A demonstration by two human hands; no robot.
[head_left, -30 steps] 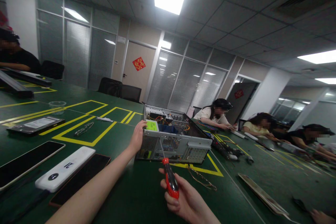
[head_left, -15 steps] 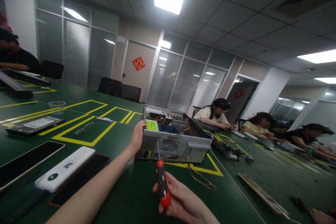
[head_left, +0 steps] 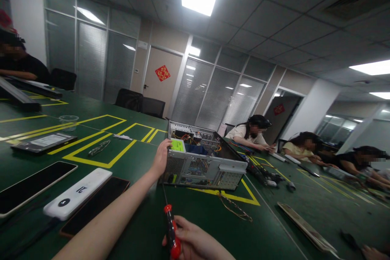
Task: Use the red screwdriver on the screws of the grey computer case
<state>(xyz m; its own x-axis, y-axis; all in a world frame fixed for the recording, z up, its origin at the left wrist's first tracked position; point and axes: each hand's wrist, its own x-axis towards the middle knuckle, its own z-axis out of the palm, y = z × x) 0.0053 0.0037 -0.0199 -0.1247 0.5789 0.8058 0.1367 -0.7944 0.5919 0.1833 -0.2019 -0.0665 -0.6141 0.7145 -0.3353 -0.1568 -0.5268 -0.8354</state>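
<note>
An open computer case [head_left: 210, 169] lies on the green table in front of me, its perforated metal back panel facing me. Inside its left end sits a power supply [head_left: 177, 145] with a bright yellow-green label; coloured cables run beside it. My left hand [head_left: 161, 157] grips the case's left edge, fingertips over the top beside that label; some fingers are hidden. Low in front, my right hand [head_left: 185, 237] is closed around the red and black handle of a screwdriver [head_left: 170, 227]. The screwdriver's thin shaft points up toward the case's lower left corner; I cannot tell whether the tip touches it.
Left of my arm lie a white numbered device [head_left: 78, 193], two dark phones and a hard drive [head_left: 45, 143]. A clear cup [head_left: 68, 123] stands behind them. Right of the case are a cable loop [head_left: 234, 207], parts and a phone [head_left: 304, 225]. Several people sit around the table.
My right hand has moved left and down with the screwdriver, whose shaft has left the back panel's front. My left hand stays on the case. The view has shifted slightly.
</note>
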